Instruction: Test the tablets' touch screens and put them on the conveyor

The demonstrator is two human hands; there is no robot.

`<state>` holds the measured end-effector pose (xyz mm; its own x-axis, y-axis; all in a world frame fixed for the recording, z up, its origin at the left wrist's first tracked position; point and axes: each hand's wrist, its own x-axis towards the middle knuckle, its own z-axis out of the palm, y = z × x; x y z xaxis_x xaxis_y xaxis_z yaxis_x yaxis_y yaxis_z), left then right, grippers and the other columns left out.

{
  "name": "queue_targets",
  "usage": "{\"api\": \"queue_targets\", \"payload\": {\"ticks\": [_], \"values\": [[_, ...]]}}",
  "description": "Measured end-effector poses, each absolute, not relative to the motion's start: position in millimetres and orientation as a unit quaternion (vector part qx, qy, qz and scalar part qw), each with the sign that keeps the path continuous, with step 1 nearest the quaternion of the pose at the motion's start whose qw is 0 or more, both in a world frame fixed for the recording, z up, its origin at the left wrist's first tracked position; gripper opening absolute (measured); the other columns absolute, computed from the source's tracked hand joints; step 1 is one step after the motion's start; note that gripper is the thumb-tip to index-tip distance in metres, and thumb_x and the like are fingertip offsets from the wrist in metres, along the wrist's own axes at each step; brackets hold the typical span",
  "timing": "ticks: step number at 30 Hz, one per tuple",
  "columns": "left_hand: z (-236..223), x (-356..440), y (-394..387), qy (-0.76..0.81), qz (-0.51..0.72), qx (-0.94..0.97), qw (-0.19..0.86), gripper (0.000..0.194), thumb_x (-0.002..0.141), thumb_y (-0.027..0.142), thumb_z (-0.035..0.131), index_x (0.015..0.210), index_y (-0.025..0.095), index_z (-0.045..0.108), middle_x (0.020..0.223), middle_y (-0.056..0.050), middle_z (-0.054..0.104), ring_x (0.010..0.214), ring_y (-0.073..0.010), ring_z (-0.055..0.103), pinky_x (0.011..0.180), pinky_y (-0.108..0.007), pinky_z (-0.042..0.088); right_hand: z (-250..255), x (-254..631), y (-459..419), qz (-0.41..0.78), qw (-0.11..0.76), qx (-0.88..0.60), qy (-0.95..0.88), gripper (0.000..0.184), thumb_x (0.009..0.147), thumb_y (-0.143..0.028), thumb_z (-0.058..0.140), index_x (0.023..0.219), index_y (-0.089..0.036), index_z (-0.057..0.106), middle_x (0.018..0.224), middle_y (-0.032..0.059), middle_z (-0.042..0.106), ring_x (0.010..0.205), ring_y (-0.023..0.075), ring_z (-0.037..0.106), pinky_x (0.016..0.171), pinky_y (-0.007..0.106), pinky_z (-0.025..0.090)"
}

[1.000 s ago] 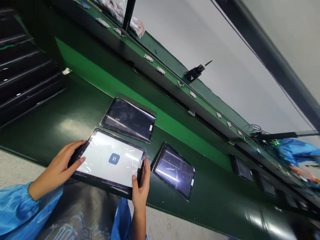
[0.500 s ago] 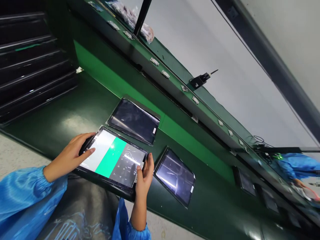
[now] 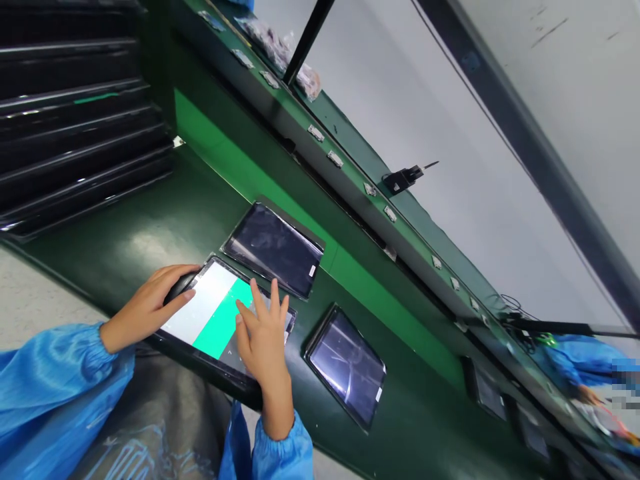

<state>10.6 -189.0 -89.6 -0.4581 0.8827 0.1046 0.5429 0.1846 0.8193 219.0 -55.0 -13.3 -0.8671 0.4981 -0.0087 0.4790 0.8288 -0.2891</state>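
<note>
A tablet (image 3: 205, 310) with a lit screen, showing white, green and dark grey bands, lies tilted at the table's near edge. My left hand (image 3: 153, 303) grips its left end, thumb on the front and fingers wrapped round the edge. Over the grey band is my right hand (image 3: 265, 333), fingers spread and holding nothing; it hides most of the keypad. Whether a fingertip touches the glass I cannot tell. Just behind lies a dark tablet (image 3: 275, 247) with a small white label. To the right rests another dark tablet (image 3: 347, 367), its screen reflecting light.
A stack of black trays or panels (image 3: 75, 133) stands at the left on the green table (image 3: 135, 213). Small pale parts (image 3: 335, 159) line the shelf behind, near a black device (image 3: 403, 180). More tablets (image 3: 485, 387) lie far right, near another person's blue sleeve (image 3: 580, 353).
My right hand has let go of the tablet's right end and moved up and left over the screen, fingers spreading. My left hand keeps its grip. The view has shifted slightly.
</note>
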Motion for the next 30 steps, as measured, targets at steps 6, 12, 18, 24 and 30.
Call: {"api": "queue_targets", "payload": {"ticks": [6, 12, 18, 24, 30], "values": [[-88.4, 8.5, -188.4, 0.735, 0.425, 0.492, 0.194, 0.04, 0.099, 0.045, 0.045, 0.135, 0.028, 0.048, 0.13, -0.005, 0.059, 0.12, -0.0253, 0.055, 0.107, -0.043, 0.041, -11.6, 212.8, -44.5, 0.15, 0.032, -0.29, -0.945, 0.038, 0.101, -0.024, 0.039, 0.131, -0.024, 0.062, 0.164, 0.0034, 0.023, 0.153, 0.0399, -0.004, 0.112, 0.079, 0.016], [-88.3, 8.2, -188.7, 0.728, 0.434, 0.491, 0.198, 0.039, 0.099, 0.044, 0.045, 0.134, 0.027, 0.049, 0.129, -0.005, 0.059, 0.121, -0.0253, 0.055, 0.108, -0.042, 0.04, -10.2, 217.3, -48.3, 0.184, 0.027, -0.252, -0.95, 0.033, 0.096, -0.022, 0.047, 0.119, -0.029, 0.07, 0.162, -0.0034, 0.028, 0.153, 0.0384, -0.003, 0.113, 0.08, 0.011], [-87.9, 7.0, -189.4, 0.731, 0.433, 0.481, 0.216, 0.04, 0.099, 0.046, 0.045, 0.134, 0.027, 0.049, 0.131, -0.005, 0.059, 0.123, -0.0265, 0.053, 0.109, -0.044, 0.039, -17.1, 210.4, -42.8, 0.176, 0.047, -0.297, -0.937, 0.037, 0.101, -0.025, 0.041, 0.131, -0.025, 0.063, 0.162, 0.0023, 0.027, 0.153, 0.0368, -0.003, 0.113, 0.079, 0.013], [-84.0, 6.7, -189.6, 0.732, 0.434, 0.476, 0.223, 0.041, 0.098, 0.047, 0.044, 0.134, 0.028, 0.049, 0.13, -0.006, 0.06, 0.123, -0.0278, 0.055, 0.109, -0.046, 0.041, -12.5, 245.4, -59.3, 0.208, 0.113, -0.319, -0.918, 0.033, 0.099, -0.022, 0.045, 0.117, -0.029, 0.072, 0.158, -0.0001, 0.038, 0.154, 0.0348, 0.007, 0.114, 0.077, 0.012], [-86.4, 6.3, -190.0, 0.731, 0.427, 0.488, 0.212, 0.039, 0.099, 0.044, 0.044, 0.135, 0.029, 0.049, 0.132, -0.006, 0.059, 0.123, -0.027, 0.054, 0.109, -0.045, 0.039, -18.7, 274.9, -84.7, 0.192, 0.103, -0.31, -0.925, 0.034, 0.095, -0.019, 0.048, 0.115, -0.029, 0.073, 0.156, 0.0013, 0.042, 0.153, 0.0377, 0.009, 0.114, 0.077, 0.013]]}}
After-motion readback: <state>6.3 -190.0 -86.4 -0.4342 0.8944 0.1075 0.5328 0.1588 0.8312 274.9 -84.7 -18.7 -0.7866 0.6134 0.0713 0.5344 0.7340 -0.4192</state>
